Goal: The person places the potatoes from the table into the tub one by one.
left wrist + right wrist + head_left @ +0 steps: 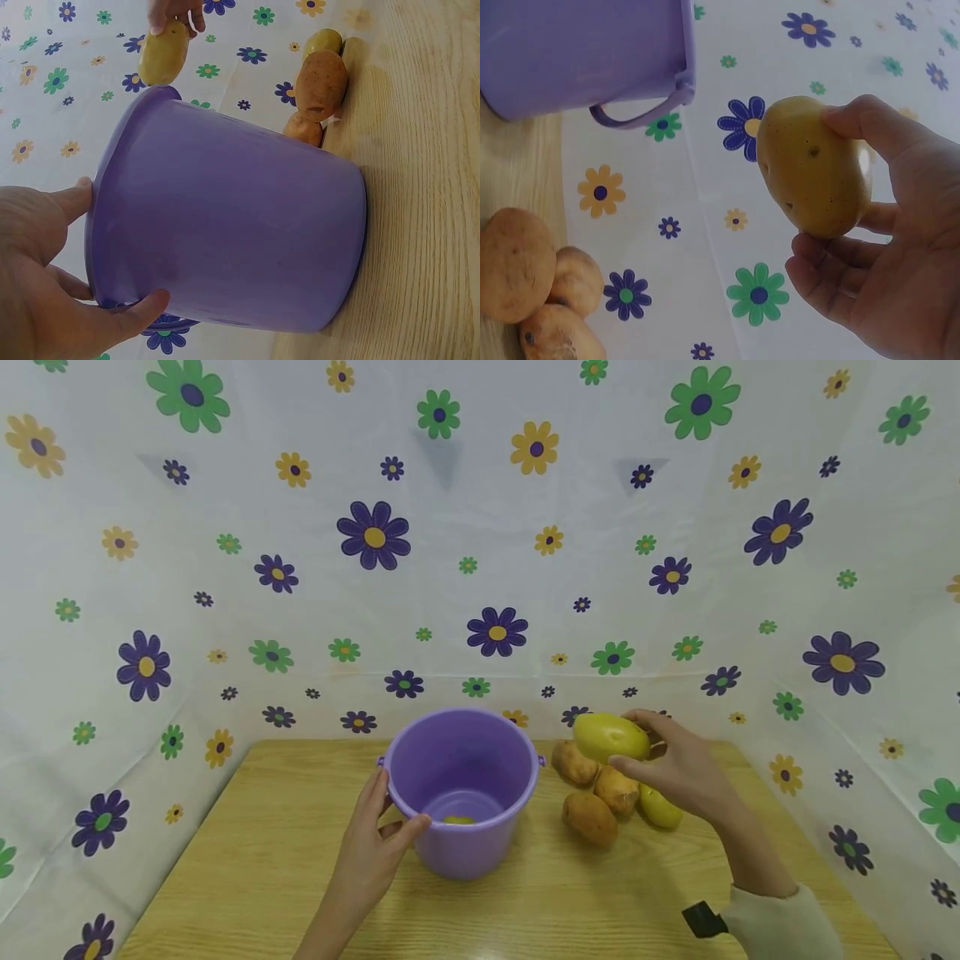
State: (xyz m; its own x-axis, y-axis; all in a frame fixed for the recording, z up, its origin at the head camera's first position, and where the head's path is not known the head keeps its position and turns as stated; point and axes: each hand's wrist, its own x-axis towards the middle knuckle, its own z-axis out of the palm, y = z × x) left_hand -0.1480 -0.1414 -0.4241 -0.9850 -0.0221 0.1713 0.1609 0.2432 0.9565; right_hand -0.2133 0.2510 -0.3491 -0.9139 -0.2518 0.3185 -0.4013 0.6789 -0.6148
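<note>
A purple bucket (pixel 472 853) stands upright on the table, with a small piece of something yellow-green (pixel 458 819) showing at its bottom. My left hand (pixel 369 845) grips the bucket's near-left rim, its thumb lying along the front edge. To the right of the bucket, my right hand (pixel 686 770) pinches a smooth yellow potato (pixel 609 737) between thumb and fingers. That potato is up in the air, above the other potatoes. In the right wrist view the held potato (pixel 814 166) shows dark eyes on its skin.
Below my right hand lie three brown potatoes (pixel 591 818) and a yellow potato (pixel 660 807), grouped on the wooden table (pixel 300 827). A white flowered cloth (pixel 450 585) hangs behind the table and along both sides. The bucket's handle (pixel 641 116) hangs down its side.
</note>
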